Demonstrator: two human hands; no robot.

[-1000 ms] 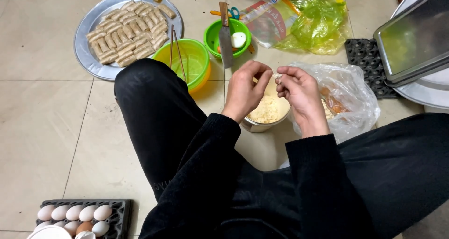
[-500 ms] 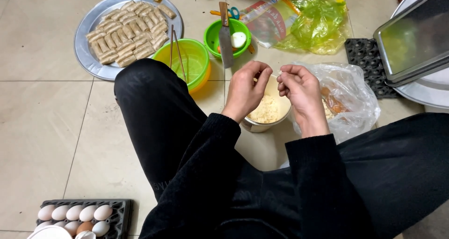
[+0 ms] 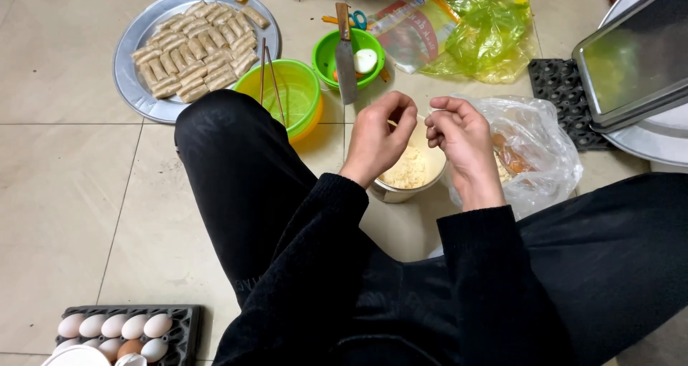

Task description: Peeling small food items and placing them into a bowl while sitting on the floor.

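Nearest the camera, at the lower left corner, a dark egg tray (image 3: 129, 330) holds pale eggs on the tiled floor (image 3: 64, 179). Black-sleeved arms and black trouser legs fill the lower middle of the view.

Beyond the sleeves, both hands meet above a metal bowl (image 3: 405, 183) of pale yellow crumbly filling, which stands on the floor between the knees. The left hand (image 3: 376, 140) is curled, thumb and fingertips pinched together. The right hand (image 3: 462, 140) is likewise curled, fingertips drawn toward the left hand's. A small thin pale item appears to be held between the two sets of fingertips, but it is too small to identify. Neither hand touches the bowl.

Just to the right of the bowl lies a clear plastic bag (image 3: 537, 144) with orange and pale contents, close beside the right hand.

Further out, left of the hands, a yellow-green basin (image 3: 287, 101) has a pair of chopsticks (image 3: 269, 75) resting across it. Behind the hands, a small green bowl (image 3: 358, 54) carries a cleaver (image 3: 346, 58) laid across its rim.

At the far left, a round metal tray (image 3: 136, 86) holds rows of pale rolled wraps (image 3: 197, 43). At the far centre lies a green plastic bag (image 3: 487, 29). On the right edge sits a rectangular metal tray (image 3: 634, 58), next to an empty dark egg tray (image 3: 562, 97).
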